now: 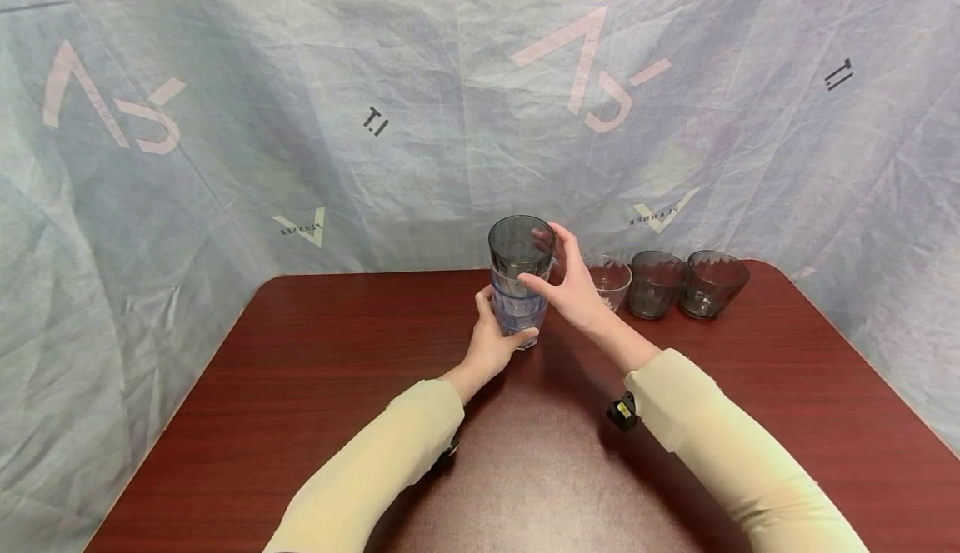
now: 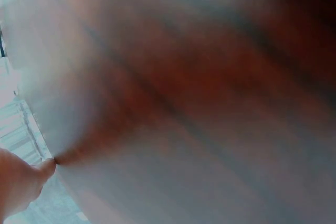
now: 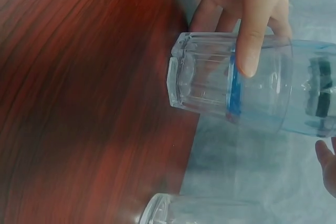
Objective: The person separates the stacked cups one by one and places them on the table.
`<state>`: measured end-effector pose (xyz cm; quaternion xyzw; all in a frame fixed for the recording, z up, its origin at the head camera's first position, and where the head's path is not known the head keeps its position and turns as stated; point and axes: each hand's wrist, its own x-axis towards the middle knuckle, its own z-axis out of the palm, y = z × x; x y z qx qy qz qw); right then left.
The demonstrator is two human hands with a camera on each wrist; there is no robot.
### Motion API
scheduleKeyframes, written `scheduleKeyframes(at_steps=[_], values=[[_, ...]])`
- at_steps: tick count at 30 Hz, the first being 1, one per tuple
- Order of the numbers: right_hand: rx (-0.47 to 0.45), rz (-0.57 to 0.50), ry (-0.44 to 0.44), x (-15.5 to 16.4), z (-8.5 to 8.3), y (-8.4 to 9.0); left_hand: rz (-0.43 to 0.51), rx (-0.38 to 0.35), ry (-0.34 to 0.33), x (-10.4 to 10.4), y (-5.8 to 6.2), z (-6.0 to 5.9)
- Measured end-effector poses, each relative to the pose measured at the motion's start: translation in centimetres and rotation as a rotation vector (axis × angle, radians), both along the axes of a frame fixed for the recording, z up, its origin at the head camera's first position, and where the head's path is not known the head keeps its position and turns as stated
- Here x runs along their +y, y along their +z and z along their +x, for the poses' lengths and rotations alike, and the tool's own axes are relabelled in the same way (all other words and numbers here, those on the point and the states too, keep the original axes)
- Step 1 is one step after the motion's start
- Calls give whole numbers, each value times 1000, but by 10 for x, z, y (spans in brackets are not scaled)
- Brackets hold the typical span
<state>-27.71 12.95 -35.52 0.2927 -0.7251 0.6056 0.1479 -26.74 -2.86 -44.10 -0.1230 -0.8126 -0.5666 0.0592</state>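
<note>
Underneath everything lies a dark red wood-grain table (image 1: 315, 386) with rounded far corners, its top glossy enough to catch a pale sheen near the person. Behind and to both sides hangs a creased grey-blue fabric backdrop (image 1: 262, 120) printed with pale pink logo marks and small dark lettering; it closes off the room entirely.

Near the far edge of the table stands a stack of tumblers (image 1: 519, 282): a smoky grey one on top, with clear, blue-tinted ones nested below it. The right wrist view shows at least two clear tumblers, a blue band marking where they join; the exact count in the stack cannot be told. The left hand (image 1: 491, 341) grips the lower part of the stack, thumb across the front and fingers curled round the back. The right hand (image 1: 573, 286) holds the upper part, thumb and fingertips pinching the grey tumbler just under its rim.

To the right of the stack, three more tumblers stand in a row along the far edge: one clear tumbler (image 1: 609, 280) just behind the right hand, then two grey tumblers (image 1: 655, 284) touching one another.

Both arms wear pale beige sleeves (image 1: 390, 461). The left wrist view is a blur of red-brown and white.
</note>
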Motion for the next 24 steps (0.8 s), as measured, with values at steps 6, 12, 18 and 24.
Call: scheduleKeyframes(at_steps=[6, 12, 18, 24], values=[[41, 4, 11, -10, 16, 19, -1, -2, -2, 0, 0, 1], [51, 6, -30, -14, 22, 25, -3, -7, 0, 0, 1, 1], [72, 16, -39, -14, 22, 23, -4, -13, 1, 0, 1, 0], [84, 30, -42, -14, 23, 24, -6, -17, 3, 0, 2, 0]])
